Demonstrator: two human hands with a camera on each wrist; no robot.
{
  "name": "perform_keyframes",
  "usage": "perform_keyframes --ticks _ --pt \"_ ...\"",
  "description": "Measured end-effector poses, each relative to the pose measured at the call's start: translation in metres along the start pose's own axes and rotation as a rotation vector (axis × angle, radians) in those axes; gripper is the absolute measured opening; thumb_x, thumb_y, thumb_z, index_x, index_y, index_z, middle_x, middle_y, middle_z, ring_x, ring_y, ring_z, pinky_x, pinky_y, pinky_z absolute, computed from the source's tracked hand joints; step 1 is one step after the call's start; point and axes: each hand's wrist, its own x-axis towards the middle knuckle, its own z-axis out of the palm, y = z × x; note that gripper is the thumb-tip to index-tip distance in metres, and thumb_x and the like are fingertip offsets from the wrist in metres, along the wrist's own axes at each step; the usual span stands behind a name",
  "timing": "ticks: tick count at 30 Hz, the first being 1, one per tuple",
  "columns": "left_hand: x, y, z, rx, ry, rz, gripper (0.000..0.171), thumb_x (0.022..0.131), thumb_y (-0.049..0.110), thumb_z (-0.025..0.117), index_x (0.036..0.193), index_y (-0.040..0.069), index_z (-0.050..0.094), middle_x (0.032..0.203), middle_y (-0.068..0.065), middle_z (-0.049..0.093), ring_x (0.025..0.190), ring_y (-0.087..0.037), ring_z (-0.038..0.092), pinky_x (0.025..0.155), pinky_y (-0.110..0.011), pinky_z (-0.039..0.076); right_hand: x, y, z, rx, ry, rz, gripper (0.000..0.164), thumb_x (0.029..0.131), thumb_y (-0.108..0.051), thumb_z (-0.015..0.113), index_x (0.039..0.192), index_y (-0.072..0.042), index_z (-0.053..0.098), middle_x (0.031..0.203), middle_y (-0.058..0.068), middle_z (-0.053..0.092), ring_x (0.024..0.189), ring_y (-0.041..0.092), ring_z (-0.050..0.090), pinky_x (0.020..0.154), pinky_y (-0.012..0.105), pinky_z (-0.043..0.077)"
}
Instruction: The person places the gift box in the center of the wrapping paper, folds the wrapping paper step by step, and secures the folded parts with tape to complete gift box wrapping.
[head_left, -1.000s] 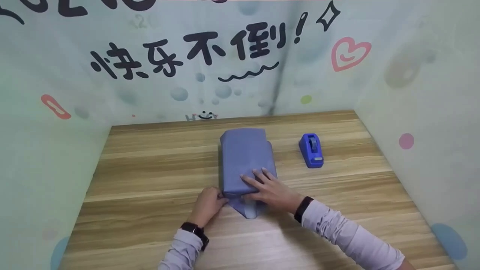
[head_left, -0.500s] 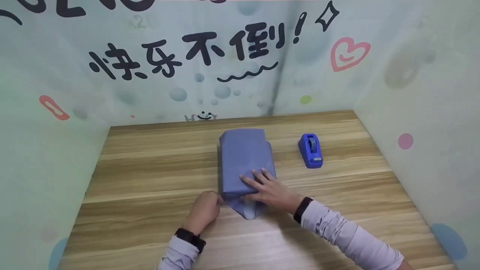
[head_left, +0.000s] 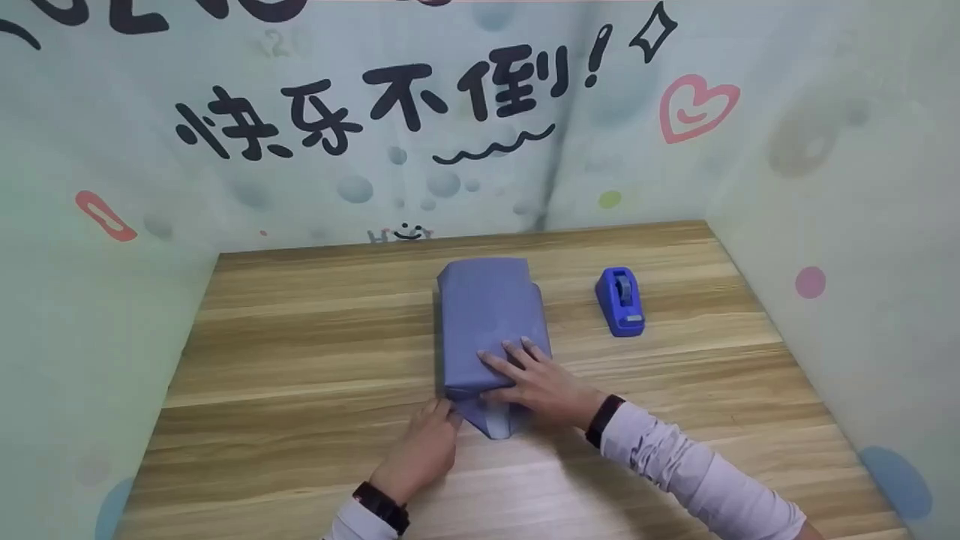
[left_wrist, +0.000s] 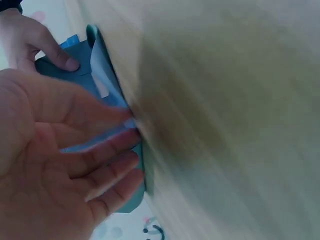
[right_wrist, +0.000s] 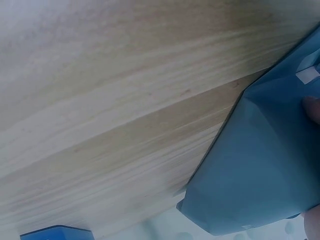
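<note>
A box-shaped package wrapped in blue-grey paper (head_left: 491, 315) lies on the table. From its near end a folded pointed paper flap (head_left: 496, 421) sticks out, with a paler strip on it. My left hand (head_left: 424, 450) is at the flap's left corner. In the left wrist view, the thumb and index finger (left_wrist: 112, 142) pinch the paper edge low by the tabletop, other fingers loosely extended. My right hand (head_left: 544, 386) rests on the package's near right part, fingers spread over the top and thumb against the near end. Only bits of right fingers (right_wrist: 312, 109) show in the right wrist view.
A blue tape dispenser (head_left: 621, 301) stands on the wood-grain table (head_left: 300, 337) to the right of the package. Printed fabric walls (head_left: 480, 172) enclose the table at the back and on both sides.
My left hand drew slightly away from the package's left corner, then came round lower and closer to the flap's left edge. The right hand and the package stayed in place.
</note>
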Motion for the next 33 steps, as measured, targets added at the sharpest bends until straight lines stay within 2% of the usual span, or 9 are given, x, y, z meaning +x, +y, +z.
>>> perform_keyframes --ticks 4,7,12,16,19,22,25,29,33 --pt "-0.001 0.004 0.002 0.019 0.016 -0.002 0.023 0.083 0.003 0.056 0.103 -0.005 0.063 0.108 -0.015 0.055 0.105 -0.028 0.050 0.090 -0.041 0.044 0.000 0.001 -0.001 0.004 -0.005 -0.001 0.070 0.072 -0.019 0.078 0.131 -0.042 0.047 0.153 0.010 0.022 0.131 0.042 0.036 0.101 0.058 0.037" --pt "-0.001 0.011 0.007 0.115 0.041 0.017 0.022 0.079 0.003 0.059 0.098 -0.006 0.065 0.104 -0.015 0.053 0.101 -0.027 0.049 0.089 -0.038 0.045 0.001 0.001 -0.001 0.013 -0.001 -0.001 0.068 0.071 -0.021 0.079 0.129 -0.042 0.049 0.153 0.009 0.022 0.131 0.042 0.035 0.101 0.058 0.036" --pt "0.000 0.034 0.018 0.322 0.137 0.055 0.015 0.075 0.010 0.064 0.082 -0.002 0.069 0.088 -0.009 0.050 0.085 -0.021 0.047 0.073 -0.029 0.045 0.000 0.001 0.000 0.010 0.010 -0.002 0.069 0.070 -0.023 0.080 0.129 -0.042 0.049 0.153 0.009 0.023 0.130 0.041 0.036 0.101 0.058 0.037" --pt "0.001 0.052 0.019 0.376 0.162 0.113 0.013 0.074 0.015 0.065 0.075 0.003 0.068 0.081 -0.006 0.047 0.079 -0.018 0.043 0.066 -0.025 0.040 0.000 0.001 -0.001 0.011 0.024 0.002 0.072 0.069 -0.023 0.080 0.130 -0.043 0.048 0.152 0.009 0.024 0.130 0.041 0.037 0.100 0.057 0.037" --pt "0.001 0.054 0.013 0.305 0.095 0.176 0.016 0.077 0.015 0.063 0.084 0.002 0.068 0.086 -0.006 0.051 0.082 -0.019 0.046 0.072 -0.025 0.043 -0.001 0.001 -0.001 0.018 0.027 0.006 0.073 0.068 -0.023 0.081 0.130 -0.043 0.048 0.152 0.009 0.025 0.130 0.041 0.037 0.100 0.058 0.037" --pt "0.005 0.047 0.006 0.076 -0.006 0.220 0.016 0.081 0.011 0.060 0.092 0.004 0.068 0.091 -0.005 0.056 0.087 -0.019 0.052 0.079 -0.026 0.046 -0.002 0.002 0.000 0.021 0.026 0.008 0.072 0.067 -0.023 0.081 0.129 -0.042 0.050 0.152 0.009 0.025 0.129 0.041 0.037 0.100 0.058 0.037" --pt "0.011 0.033 0.003 -0.089 -0.029 0.184 0.013 0.086 0.010 0.059 0.096 0.006 0.066 0.094 -0.005 0.059 0.088 -0.018 0.057 0.081 -0.029 0.049 -0.002 0.001 0.000 0.030 0.023 0.014 0.071 0.068 -0.021 0.081 0.129 -0.040 0.051 0.152 0.009 0.025 0.129 0.041 0.038 0.100 0.058 0.037" --pt "0.020 0.016 0.008 -0.053 0.021 0.079 0.020 0.081 0.018 0.069 0.095 0.005 0.063 0.095 -0.006 0.059 0.088 -0.020 0.059 0.079 -0.032 0.051 -0.001 0.000 0.000 0.031 0.007 0.017 0.071 0.069 -0.019 0.080 0.130 -0.039 0.051 0.153 0.008 0.024 0.131 0.041 0.036 0.101 0.058 0.036" --pt "0.025 0.005 0.013 -0.004 0.017 0.083 0.027 0.076 0.024 0.074 0.094 0.007 0.065 0.094 -0.004 0.059 0.088 -0.020 0.059 0.077 -0.032 0.052 0.000 0.000 -0.002 0.013 -0.010 0.017 0.072 0.071 -0.018 0.078 0.132 -0.041 0.048 0.153 0.008 0.023 0.132 0.041 0.035 0.102 0.057 0.036"
